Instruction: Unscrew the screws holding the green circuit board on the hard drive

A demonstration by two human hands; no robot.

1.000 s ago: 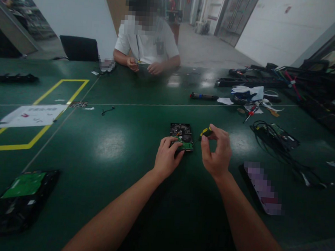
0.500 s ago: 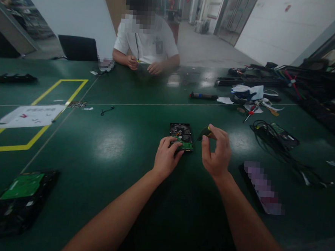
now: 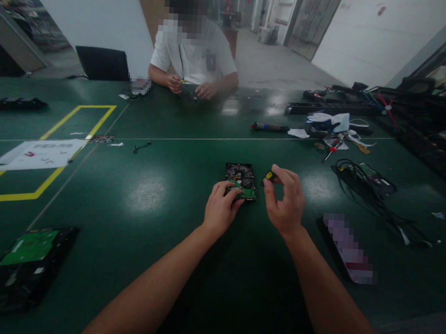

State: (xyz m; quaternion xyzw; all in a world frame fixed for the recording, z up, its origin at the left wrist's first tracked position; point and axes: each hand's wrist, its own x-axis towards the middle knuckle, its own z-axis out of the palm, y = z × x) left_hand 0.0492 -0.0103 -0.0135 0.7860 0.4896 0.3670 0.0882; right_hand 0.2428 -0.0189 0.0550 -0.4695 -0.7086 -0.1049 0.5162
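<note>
A small hard drive point(image 3: 240, 178) with a green circuit board lies face up on the green table point(image 3: 161, 193). My left hand point(image 3: 221, 210) rests on its near left corner, fingers curled and pressing it down. My right hand point(image 3: 285, 203) pinches a yellow-and-black screwdriver point(image 3: 270, 176) just right of the drive, its tip pointing at the drive's right edge.
A person in a white shirt point(image 3: 194, 54) sits across the table handling small parts. Another drive in a dark bag point(image 3: 24, 263) lies near left. A phone point(image 3: 346, 247), tangled cables with a board point(image 3: 366, 178), tools and paper scraps point(image 3: 333, 131) are to the right; a paper sheet point(image 3: 38, 153) is to the left.
My right hand has twisted the screwdriver handle and edged slightly left toward the drive. My left hand has stayed on the drive.
</note>
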